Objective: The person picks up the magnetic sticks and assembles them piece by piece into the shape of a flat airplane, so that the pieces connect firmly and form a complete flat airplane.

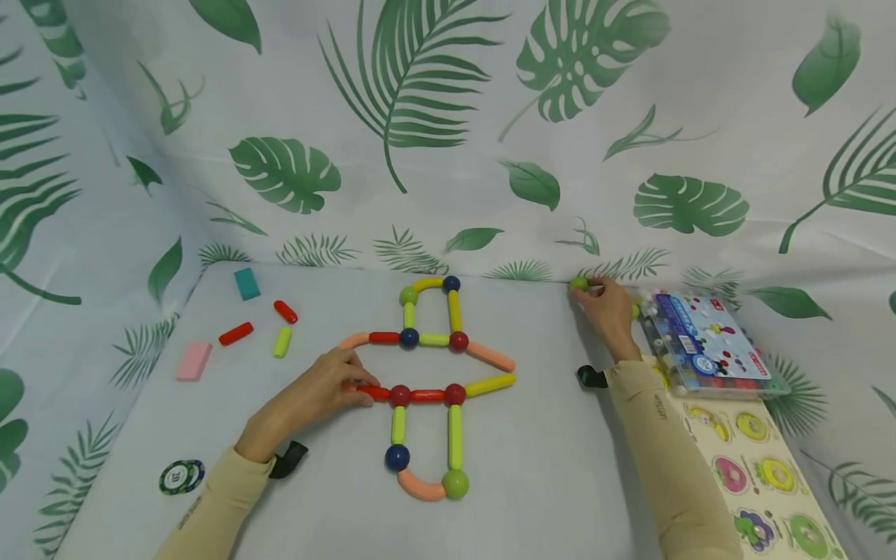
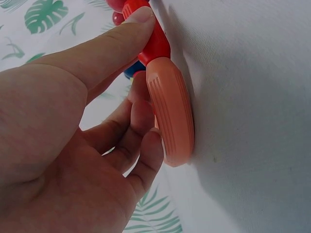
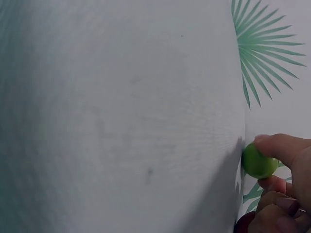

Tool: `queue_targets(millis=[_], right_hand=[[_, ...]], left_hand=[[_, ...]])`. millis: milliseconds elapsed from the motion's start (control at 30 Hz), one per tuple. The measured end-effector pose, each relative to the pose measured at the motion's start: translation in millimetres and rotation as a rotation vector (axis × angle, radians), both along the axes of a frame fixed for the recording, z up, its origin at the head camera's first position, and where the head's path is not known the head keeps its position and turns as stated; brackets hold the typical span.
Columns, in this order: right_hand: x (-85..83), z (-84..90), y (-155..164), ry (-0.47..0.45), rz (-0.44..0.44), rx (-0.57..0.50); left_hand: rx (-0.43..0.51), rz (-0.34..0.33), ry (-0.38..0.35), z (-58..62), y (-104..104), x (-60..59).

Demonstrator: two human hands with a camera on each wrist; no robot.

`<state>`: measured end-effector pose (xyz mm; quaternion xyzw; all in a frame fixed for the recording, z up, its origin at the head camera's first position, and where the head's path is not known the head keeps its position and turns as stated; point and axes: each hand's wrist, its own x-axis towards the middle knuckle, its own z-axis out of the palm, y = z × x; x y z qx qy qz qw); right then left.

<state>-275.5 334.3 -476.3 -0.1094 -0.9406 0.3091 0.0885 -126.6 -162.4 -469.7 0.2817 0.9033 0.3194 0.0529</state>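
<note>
A flat figure of magnetic rods and balls lies mid-table. My left hand [image 1: 315, 395] pinches a red rod [image 1: 373, 393] at the figure's left end, thumb on top. The rod joins a dark red ball [image 1: 400, 395]. In the left wrist view a curved salmon rod [image 2: 171, 114] meets the red rod [image 2: 154, 43], with my other fingers beside it. At the table's back edge, my right hand [image 1: 610, 311] holds a green ball [image 1: 579, 284] between thumb and finger. A dark red ball [image 3: 244, 223] shows partly beneath that hand in the right wrist view.
Loose red rods [image 1: 236, 334], a light green rod [image 1: 282, 342], a teal block [image 1: 246, 284] and a pink block [image 1: 193, 362] lie at left. Round chips [image 1: 182, 477] sit nearer. A clear box of pieces [image 1: 721, 342] stands right, above a fruit-picture board [image 1: 763, 451].
</note>
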Motion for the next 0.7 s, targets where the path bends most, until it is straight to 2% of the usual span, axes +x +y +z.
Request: queue_targets(millis=[167,367,500,700], right_hand=[[-0.2,-1.2,0.1,-0.022,0.011,0.014],[12.2,2.3,-0.2,0.037,0.099,0.032],[32.8,5.7,-2.2,0.053,0.221,0.014],[76.0,1.2,-13.8,-0.014,0.409,-0.040]], left_hand=[[0.014,0.017,-0.018,-0.2,0.0,0.0],[0.008,0.011,-0.021,-0.4,0.7,0.6],[-0.001,0.027,-0.038,1.2,1.2,0.5],[-0.005,0.010,-0.033,1.7,0.9,-0.5]])
